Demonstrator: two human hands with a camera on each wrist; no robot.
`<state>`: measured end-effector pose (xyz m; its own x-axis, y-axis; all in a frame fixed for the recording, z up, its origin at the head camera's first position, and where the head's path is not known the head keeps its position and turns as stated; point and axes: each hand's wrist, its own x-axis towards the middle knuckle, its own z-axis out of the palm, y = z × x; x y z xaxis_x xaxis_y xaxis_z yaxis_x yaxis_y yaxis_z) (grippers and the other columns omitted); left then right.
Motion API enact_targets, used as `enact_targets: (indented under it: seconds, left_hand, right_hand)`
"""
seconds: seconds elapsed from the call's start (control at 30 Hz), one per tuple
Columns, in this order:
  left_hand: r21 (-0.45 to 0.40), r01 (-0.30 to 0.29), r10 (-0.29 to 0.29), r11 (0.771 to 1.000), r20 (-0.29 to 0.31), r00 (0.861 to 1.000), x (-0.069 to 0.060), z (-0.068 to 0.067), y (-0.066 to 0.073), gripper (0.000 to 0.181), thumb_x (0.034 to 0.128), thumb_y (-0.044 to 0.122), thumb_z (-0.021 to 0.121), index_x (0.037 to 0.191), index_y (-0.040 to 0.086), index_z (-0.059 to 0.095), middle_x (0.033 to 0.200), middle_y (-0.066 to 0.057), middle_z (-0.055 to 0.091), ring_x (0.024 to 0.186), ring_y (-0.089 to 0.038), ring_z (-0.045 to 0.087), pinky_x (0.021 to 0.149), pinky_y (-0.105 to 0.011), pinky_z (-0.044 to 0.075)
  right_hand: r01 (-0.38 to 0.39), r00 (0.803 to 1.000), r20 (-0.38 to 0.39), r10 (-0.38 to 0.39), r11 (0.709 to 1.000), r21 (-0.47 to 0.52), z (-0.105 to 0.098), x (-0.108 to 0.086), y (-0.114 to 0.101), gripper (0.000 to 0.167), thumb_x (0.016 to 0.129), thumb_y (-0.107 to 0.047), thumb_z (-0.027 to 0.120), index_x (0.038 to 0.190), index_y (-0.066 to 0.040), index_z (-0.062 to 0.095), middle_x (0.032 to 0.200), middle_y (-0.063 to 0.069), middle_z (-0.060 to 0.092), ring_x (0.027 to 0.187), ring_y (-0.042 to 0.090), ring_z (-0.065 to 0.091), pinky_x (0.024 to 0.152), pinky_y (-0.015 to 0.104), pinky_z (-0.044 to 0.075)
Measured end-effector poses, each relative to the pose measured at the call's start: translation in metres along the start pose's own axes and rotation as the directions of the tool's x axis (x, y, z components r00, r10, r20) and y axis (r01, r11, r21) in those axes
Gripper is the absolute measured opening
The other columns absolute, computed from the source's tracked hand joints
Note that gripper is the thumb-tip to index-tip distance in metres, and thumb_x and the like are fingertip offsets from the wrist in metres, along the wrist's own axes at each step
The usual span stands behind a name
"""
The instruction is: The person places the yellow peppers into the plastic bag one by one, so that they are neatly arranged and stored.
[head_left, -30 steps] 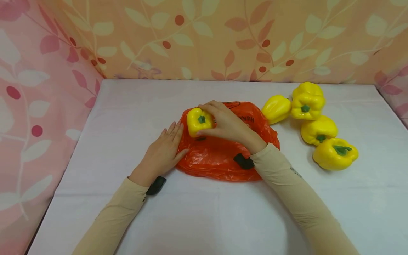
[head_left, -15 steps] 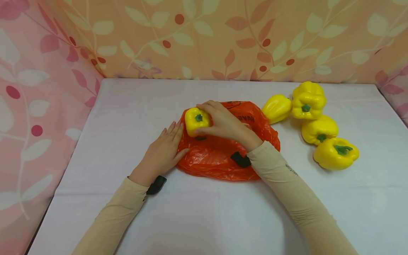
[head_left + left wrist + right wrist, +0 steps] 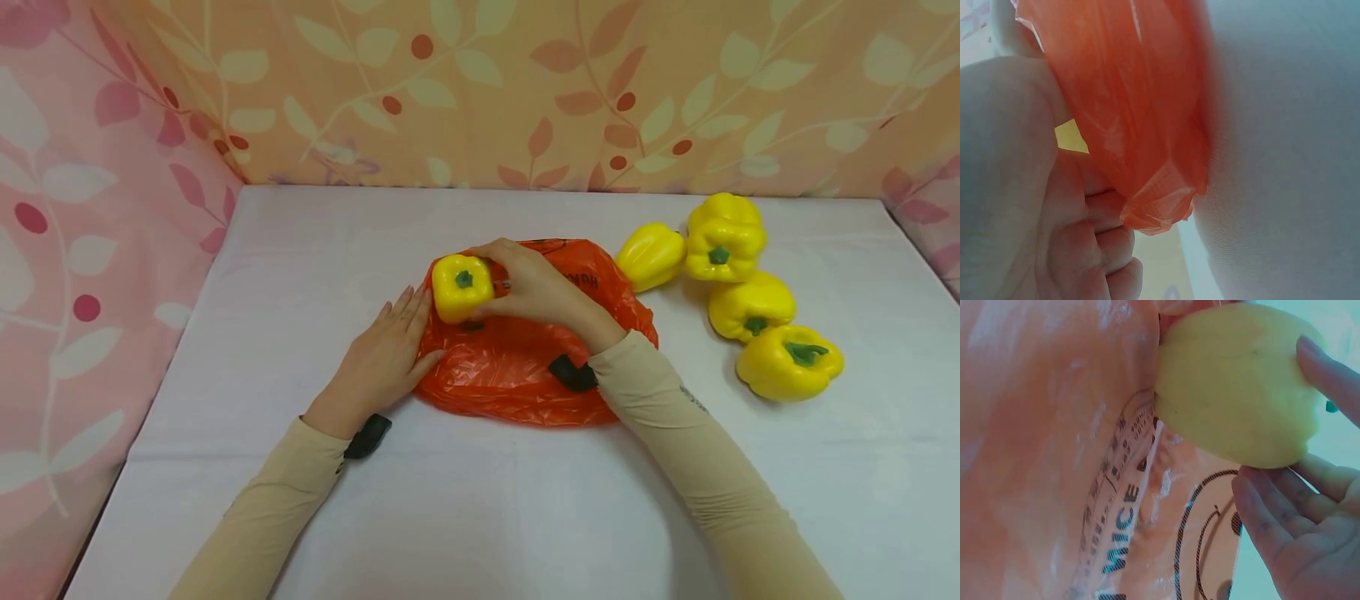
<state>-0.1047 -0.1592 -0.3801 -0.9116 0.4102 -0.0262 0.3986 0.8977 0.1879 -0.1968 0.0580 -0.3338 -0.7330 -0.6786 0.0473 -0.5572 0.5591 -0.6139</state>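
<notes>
While a yellow pepper (image 3: 458, 293) is being held between the thumb and fingertips of the right hand (image 3: 531, 287), the edge of a red bag (image 3: 517, 375) is being touched by the left hand (image 3: 384, 354). With the head view read as a clock face centred on the bag, the pepper is being seen over its ten o'clock part; whether it is being borne by the bag cannot be told. The right hand is being pointed toward ten o'clock, its thumb being set at the pepper's four o'clock side, its fingers being curved about one o'clock. The left hand is being laid flat at nine o'clock, palm down, its fingers being held straight toward one, its thumb being spread toward two. Beige sleeves (image 3: 690, 450) are being angled in from four and eight o'clock. Four more yellow peppers (image 3: 750, 304) are being shown on the white cloth (image 3: 465, 508) between two and three o'clock.
</notes>
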Motion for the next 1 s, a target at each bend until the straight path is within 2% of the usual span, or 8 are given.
enact_targets:
  seconds: [0.23, 0.43, 0.73, 1.0]
  left_hand:
    - [-0.001, -0.007, 0.007, 1.0, 0.0, 1.0, 0.0, 0.0, 0.0, 0.077, 0.0949, 0.039, 0.053, 0.145, -0.009, 0.022, 0.153, -0.022, 0.018, 0.141, -0.034, 0.014, 0.112, -0.048, 0.019]
    - [0.001, -0.007, 0.007, 1.0, -0.002, 1.0, 0.0, 0.0, 0.0, 0.077, 0.0949, 0.04, 0.053, 0.145, -0.009, 0.021, 0.152, -0.022, 0.019, 0.141, -0.034, 0.015, 0.111, -0.049, 0.02]
    - [0.01, -0.006, 0.006, 1.0, -0.012, 1.0, -0.001, -0.001, -0.001, 0.077, 0.0948, 0.039, 0.053, 0.145, -0.01, 0.021, 0.152, -0.022, 0.019, 0.141, -0.035, 0.016, 0.111, -0.049, 0.02]
    - [0.022, -0.012, 0.012, 1.0, -0.015, 1.0, 0.0, 0.0, -0.001, 0.076, 0.0947, 0.039, 0.053, 0.145, -0.01, 0.022, 0.152, -0.022, 0.019, 0.141, -0.035, 0.017, 0.112, -0.049, 0.019]
  right_hand:
    - [-0.014, 1.0, -0.024, 0.014, 1.0, 0.006, 0.005, 0.002, -0.001, 0.074, 0.075, -0.027, 0.081, 0.136, 0.0, 0.046, 0.129, 0.012, 0.053, 0.118, 0.024, 0.049, 0.104, 0.036, 0.038]
    - [-0.04, 0.999, -0.015, 0.04, 0.999, -0.008, 0.004, 0.001, 0.0, 0.078, 0.075, -0.032, 0.08, 0.138, -0.003, 0.044, 0.134, 0.01, 0.05, 0.122, 0.022, 0.046, 0.106, 0.037, 0.036]
    - [-0.04, 0.999, -0.017, 0.04, 0.999, -0.022, 0.001, -0.002, -0.003, 0.08, 0.074, -0.032, 0.081, 0.139, -0.004, 0.044, 0.136, 0.01, 0.049, 0.126, 0.022, 0.044, 0.107, 0.037, 0.034]
    - [-0.077, 0.997, -0.019, 0.077, 0.997, 0.03, -0.007, -0.01, -0.004, 0.076, 0.076, -0.026, 0.08, 0.139, -0.002, 0.044, 0.138, 0.011, 0.048, 0.127, 0.024, 0.044, 0.106, 0.037, 0.035]
